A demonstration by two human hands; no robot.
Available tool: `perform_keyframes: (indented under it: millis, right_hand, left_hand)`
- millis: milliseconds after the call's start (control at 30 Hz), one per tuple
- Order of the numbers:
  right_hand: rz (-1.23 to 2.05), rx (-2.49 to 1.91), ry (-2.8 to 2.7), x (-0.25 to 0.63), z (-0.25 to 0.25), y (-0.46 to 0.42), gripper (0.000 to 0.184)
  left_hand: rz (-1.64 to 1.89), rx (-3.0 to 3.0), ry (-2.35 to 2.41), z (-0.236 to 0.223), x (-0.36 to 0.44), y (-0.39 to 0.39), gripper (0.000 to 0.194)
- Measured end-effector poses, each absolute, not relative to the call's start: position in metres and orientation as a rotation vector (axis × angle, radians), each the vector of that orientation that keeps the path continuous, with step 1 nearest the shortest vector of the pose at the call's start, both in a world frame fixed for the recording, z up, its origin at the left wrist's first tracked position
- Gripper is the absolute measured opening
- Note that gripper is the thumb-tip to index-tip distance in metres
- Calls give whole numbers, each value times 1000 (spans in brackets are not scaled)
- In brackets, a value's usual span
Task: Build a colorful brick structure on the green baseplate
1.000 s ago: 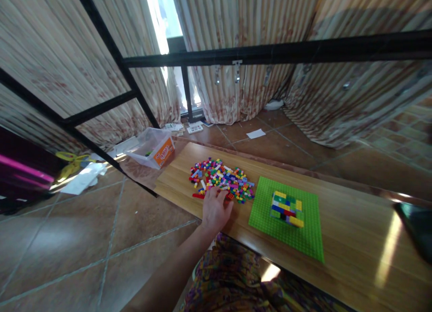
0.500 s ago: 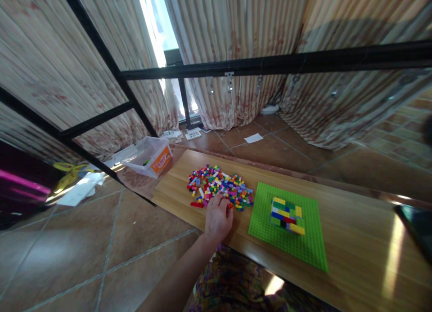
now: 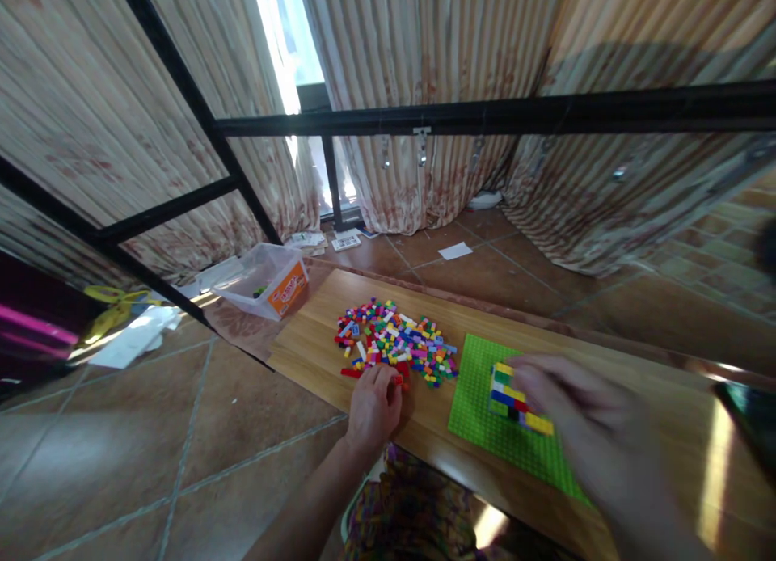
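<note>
My left hand (image 3: 373,407) is at the near edge of a heap of small toy bricks (image 3: 391,331), with its fingers curled together in a pinch. A red brick (image 3: 398,379) shows at its thumb and fingertips. My right hand (image 3: 588,415) is smeared by motion and hangs over the right side of the green baseplate (image 3: 470,399). It covers part of the block of stacked bricks (image 3: 506,393) in yellow, blue, white, green and red on that plate. Whether its fingers hold anything cannot be seen.
The wooden bench (image 3: 321,302) carries the heap and the plate. Beyond its left end stands a clear plastic box (image 3: 260,282) with an orange label. A dark object (image 3: 748,415) lies at the right. Black metal bars (image 3: 388,123) cross in front of the curtains.
My right hand has come in from the right over the plate and the brick build. My left hand has shifted slightly left with the red brick at its fingertips.
</note>
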State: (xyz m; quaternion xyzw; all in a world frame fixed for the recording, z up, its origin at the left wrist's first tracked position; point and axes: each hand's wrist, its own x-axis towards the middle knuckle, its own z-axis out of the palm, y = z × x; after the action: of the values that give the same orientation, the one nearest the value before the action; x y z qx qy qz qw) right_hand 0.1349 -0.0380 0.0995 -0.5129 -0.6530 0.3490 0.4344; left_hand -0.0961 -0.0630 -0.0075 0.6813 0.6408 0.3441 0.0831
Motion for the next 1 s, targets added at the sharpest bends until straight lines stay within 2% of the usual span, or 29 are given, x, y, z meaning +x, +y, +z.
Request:
perform_keyframes:
  millis: [100, 300, 433, 733, 900, 1000]
  right_hand:
    - [809, -1292, -1912, 92, 77, 6, 20]
    - [571, -1330, -2450, 21, 40, 93, 32]
    - [542, -1305, -2614, 6, 31, 112, 31]
    - [607, -1320, -2578, 1, 21, 117, 19]
    - [591, -1260, -2493, 10, 31, 100, 15]
    - [720, -1238, -2280, 20, 44, 71, 14]
  left_hand:
    - [1081, 2032, 1893, -9, -98, -62, 11]
    - [1101, 2056, 1849, -13, -99, -64, 18]
    - [1079, 2060, 1869, -15, -99, -65, 21]
    - [1070, 2063, 1883, -16, -98, -64, 19]
    - [1059, 2046, 1889, -20, -98, -64, 20]
    - [1086, 2052, 1872, -18, -99, -64, 19]
